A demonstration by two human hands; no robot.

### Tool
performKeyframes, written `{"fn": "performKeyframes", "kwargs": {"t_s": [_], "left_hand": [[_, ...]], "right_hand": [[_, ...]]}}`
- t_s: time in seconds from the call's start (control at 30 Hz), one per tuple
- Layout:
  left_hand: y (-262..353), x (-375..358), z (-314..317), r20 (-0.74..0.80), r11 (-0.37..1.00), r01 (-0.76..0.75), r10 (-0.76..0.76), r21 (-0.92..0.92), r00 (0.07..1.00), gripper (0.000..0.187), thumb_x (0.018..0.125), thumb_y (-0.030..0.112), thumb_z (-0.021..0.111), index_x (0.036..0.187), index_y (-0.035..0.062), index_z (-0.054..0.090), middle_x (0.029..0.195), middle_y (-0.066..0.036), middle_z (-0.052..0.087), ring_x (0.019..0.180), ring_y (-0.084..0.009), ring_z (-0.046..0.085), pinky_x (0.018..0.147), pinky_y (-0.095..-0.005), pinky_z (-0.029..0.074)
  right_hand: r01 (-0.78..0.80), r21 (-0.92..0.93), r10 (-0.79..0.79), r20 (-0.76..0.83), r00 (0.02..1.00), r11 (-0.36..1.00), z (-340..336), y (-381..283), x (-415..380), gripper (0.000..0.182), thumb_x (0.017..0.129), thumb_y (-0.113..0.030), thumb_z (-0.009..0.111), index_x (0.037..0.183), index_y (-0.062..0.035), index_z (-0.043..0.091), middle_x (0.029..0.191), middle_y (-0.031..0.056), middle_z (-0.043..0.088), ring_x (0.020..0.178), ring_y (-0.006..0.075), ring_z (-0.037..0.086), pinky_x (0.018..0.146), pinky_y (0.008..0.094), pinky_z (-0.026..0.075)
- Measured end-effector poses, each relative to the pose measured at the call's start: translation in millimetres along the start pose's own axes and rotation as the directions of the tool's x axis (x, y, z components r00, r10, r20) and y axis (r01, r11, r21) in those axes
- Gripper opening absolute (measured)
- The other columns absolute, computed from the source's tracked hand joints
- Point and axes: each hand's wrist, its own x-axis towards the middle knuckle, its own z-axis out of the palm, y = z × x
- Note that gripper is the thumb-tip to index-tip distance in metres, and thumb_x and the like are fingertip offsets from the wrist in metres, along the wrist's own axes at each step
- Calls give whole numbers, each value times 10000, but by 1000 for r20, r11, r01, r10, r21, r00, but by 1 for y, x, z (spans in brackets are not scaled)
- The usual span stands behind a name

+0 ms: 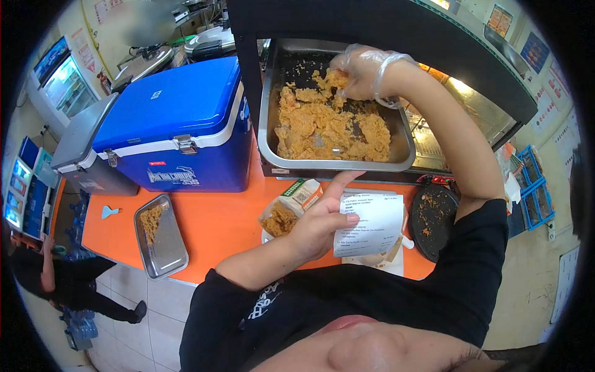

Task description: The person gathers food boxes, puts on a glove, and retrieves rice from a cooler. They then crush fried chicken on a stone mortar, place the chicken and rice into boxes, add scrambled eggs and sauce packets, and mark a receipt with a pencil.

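My right hand (361, 73), in a clear plastic glove, is closed on a piece of fried chicken (336, 79) at the back of a deep metal tray (338, 165). Several more golden pieces of breaded chicken (310, 124) lie in that tray. My left hand (322, 222) is bare and pinches a printed paper receipt (370, 226) between thumb and fingers. Its index finger points up near the tray's front rim. Beside this hand, a paper bag (300, 197) with fried food (279, 221) showing at its mouth lies on the orange counter (204, 239).
A blue cooler box (180, 124) and a grey cooler (87, 139) stand left. A smaller metal tray (168, 251) holds crumbs near the counter edge. A round dark pan (431, 217) sits right, below the lit display cabinet (437, 139). Another person (68, 276) stands far left.
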Motion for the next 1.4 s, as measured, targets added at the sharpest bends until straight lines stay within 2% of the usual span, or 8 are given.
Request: {"fn": "performKeyframes", "kwargs": {"t_s": [0.43, 0.57, 0.9, 1.03, 1.07, 1.2, 1.27, 1.4], "left_hand": [[50, 97, -32, -79, 980, -170, 179, 102, 981, 634, 767, 8, 455, 1336, 36, 176, 1170, -188, 455, 1068, -275, 492, 920, -383, 389], [73, 169, -43, 18, 989, -127, 128, -70, 992, 307, 780, 39, 426, 1080, -4, 472, 943, -137, 543, 810, -196, 556, 726, -332, 454], [102, 39, -42, -194, 366, 102, 226, 925, 955, 654, 778, 113, 525, 1357, 107, 221, 1339, -166, 322, 1100, -210, 463, 864, -269, 428], [106, -97, -69, -344, 230, 266, 439, 936, 830, 582, 710, 21, 464, 1285, 63, 378, 1142, -83, 487, 1044, -152, 461, 902, -271, 348], [103, -125, -71, -520, 364, 384, 446, 849, 728, 582, 705, 18, 449, 1282, 61, 383, 1157, -67, 481, 1064, -144, 443, 912, -266, 336], [69, -232, -107, -788, 545, 569, 447, 616, 424, 559, 699, -8, 435, 1255, 45, 411, 1166, -96, 497, 996, -150, 487, 831, -256, 390], [39, -270, -112, -817, 573, 593, 489, 565, 306, 502, 696, -3, 431, 1194, 41, 478, 1128, -87, 529, 1000, -166, 510, 830, -274, 401], [-17, -320, -110, -905, 306, 892, 371, 333, 210, 364, 691, 26, 432, 1009, 34, 609, 887, -162, 621, 858, -226, 583, 779, -308, 433]], "right_hand": [[427, 622, 176, -676, 715, 656, 6, 41, -140, 200, 757, -173, 569, 847, 6, 563, 865, 136, 582, 841, 211, 575, 742, 294, 450], [604, 443, -363, -515, 776, 662, 72, 38, -161, 182, 638, -103, 602, 790, -15, 554, 905, 145, 576, 854, 242, 574, 741, 334, 447], [152, 575, -292, 160, 943, 804, 305, -112, -32, 388, 645, -149, 664, 1016, -73, 577, 911, 152, 581, 837, 289, 569, 766, 353, 459], [209, 853, -377, -16, 926, 477, 349, -89, -2, 414, 701, -217, 644, 1087, -93, 564, 1048, 146, 577, 899, 289, 570, 834, 328, 451], [-97, 733, -233, 335, 913, 674, 271, -110, -6, 441, 733, -249, 604, 1136, -88, 531, 1151, 131, 536, 980, 278, 545, 901, 338, 414], [214, 405, -360, 329, 873, 889, 273, -136, 4, 520, 763, -258, 550, 1248, -115, 428, 1156, 111, 536, 1067, 258, 491, 946, 330, 364], [280, 270, -262, -103, 960, 921, 314, -132, 2, 374, 766, -246, 531, 1101, -81, 539, 993, 118, 603, 914, 264, 563, 844, 344, 439], [-57, 582, -145, 295, 945, 811, 337, -59, -15, 246, 796, -256, 521, 804, -18, 583, 664, 98, 580, 630, 200, 570, 618, 321, 472]]}}
